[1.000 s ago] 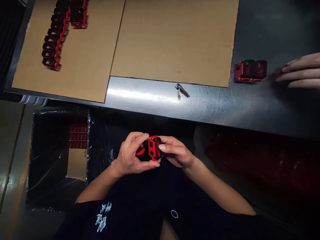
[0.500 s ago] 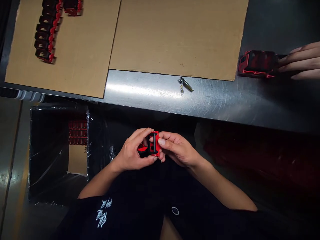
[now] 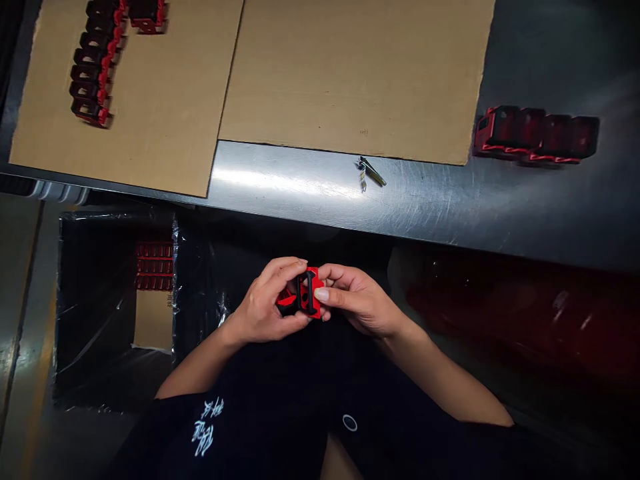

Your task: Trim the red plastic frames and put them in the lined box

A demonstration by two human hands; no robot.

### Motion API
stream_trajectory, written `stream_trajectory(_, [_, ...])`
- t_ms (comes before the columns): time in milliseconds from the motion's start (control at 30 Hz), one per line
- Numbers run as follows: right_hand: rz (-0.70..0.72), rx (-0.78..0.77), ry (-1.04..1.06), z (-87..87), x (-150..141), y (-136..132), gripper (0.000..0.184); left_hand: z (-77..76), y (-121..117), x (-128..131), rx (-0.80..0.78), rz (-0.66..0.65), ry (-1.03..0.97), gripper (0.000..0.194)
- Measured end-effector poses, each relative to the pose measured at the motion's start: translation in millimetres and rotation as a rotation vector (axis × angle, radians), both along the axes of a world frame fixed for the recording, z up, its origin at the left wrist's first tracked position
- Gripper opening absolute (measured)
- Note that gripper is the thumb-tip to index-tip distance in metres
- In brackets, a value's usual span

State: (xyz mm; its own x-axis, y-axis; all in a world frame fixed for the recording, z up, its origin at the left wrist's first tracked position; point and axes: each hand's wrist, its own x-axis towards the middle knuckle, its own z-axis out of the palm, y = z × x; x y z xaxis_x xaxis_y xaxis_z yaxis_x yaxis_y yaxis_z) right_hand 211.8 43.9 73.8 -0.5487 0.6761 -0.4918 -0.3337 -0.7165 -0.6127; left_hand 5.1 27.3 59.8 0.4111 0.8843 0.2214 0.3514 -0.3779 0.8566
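Observation:
Between my two hands is a red and black plastic housing [image 3: 311, 293], its open black frame turned toward my left side. My left hand [image 3: 267, 300] wraps round it with thumb below and fingers above. A second red and black part [image 3: 287, 301] shows inside that palm, partly covered by the fingers. The thumb and fingers of my right hand [image 3: 357, 297] pinch the red side of the housing. Both hands are in front of my body, below the edge of the metal table [image 3: 320, 193].
Similar housings stand in a row [image 3: 90, 73] on cardboard [image 3: 165, 113] at upper left. Another row [image 3: 537, 135] sits on the metal at right. A small metal clipper-like tool [image 3: 371, 171] lies near the table edge. At lower left, a plastic-lined box [image 3: 100, 300] holds several parts [image 3: 155, 267].
The housing in my hands has been turned, so its black frame now faces left. At the right, another person's hand has added housings to the row and left the view.

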Motion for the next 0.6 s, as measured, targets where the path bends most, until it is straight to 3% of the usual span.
stream_trajectory(233, [-0.012, 0.08, -0.075, -1.6, 1.1, -1.2, 0.028, -0.8, 0.5, 0.9, -0.042, -0.019, -0.035, 0.076])
stream_trajectory(433, [0.079, 0.137, -0.1, -1.6, -1.2, -1.4, 0.033, -1.9, -2.0, -3.0, -0.097, -0.04, -0.008, 0.084])
stream_trajectory(500, [0.06, 0.28, -0.238, 1.0, 5.4, 6.2, 0.032, -4.3, -3.3, -6.0, -0.169, -0.008, -0.044, 0.082])
stream_trajectory(600, [-0.215, 0.666, -0.759, 5.5, 23.9, 32.7, 0.027, -7.7, -4.1, -9.5, -0.31, 0.047, -0.216, 0.081])
